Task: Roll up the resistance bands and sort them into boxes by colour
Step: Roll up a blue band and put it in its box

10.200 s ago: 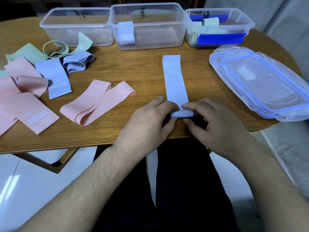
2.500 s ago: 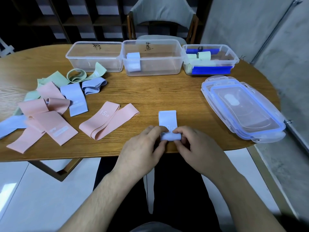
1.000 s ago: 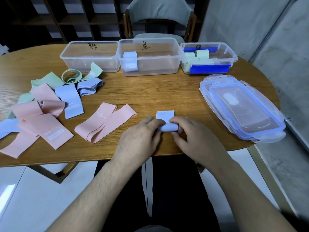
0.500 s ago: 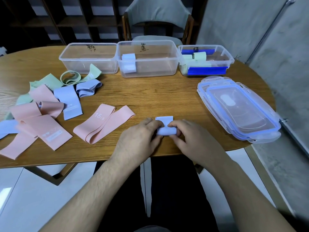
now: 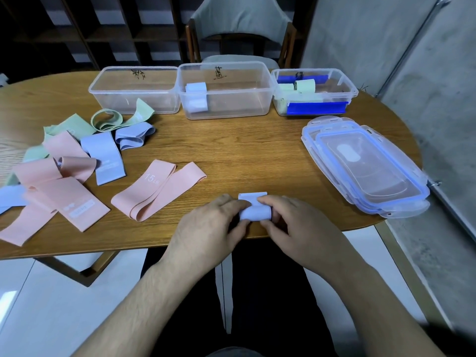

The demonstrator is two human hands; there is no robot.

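- Wooden table (image 5: 257,150): left end cut off by the frame.
- Stacked lids (image 5: 365,166) at the table's right end; count unclear.
- Three clear boxes along the table's far edge; middle box (image 5: 226,104) holds one blue roll, lid markings unreadable.
- Loose bands (image 5: 64,171) on the table's left side, overlapping.
- Left hand (image 5: 206,228) and right hand (image 5: 301,228) pinch the blue band roll (image 5: 255,212) at the table's near edge; roll ends hidden by fingers.
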